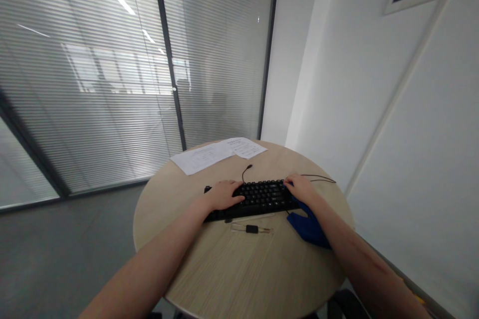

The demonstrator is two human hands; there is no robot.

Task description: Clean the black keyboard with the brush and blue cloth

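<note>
A black keyboard (262, 196) lies on the round wooden table (232, 279). My left hand (224, 195) rests flat over its left part, thumb apart from the fingers, palm down. At the keyboard's right end, my right hand (300, 188) has its fingers bent and closed on a blue cloth (309, 229). A bit of blue shows at those fingertips, while the rest of the cloth drapes under the wrist onto the table. Part of the keyboard's right end is hidden by this hand and the cloth.
Just in front of the keyboard lies a small tool with a black middle (252, 229), its kind unclear. A thin cable with a plug (249, 167) and another black cable (318, 177) lie behind. Printed papers (209, 155) cover the far edge. A white wall (404, 124) stands right.
</note>
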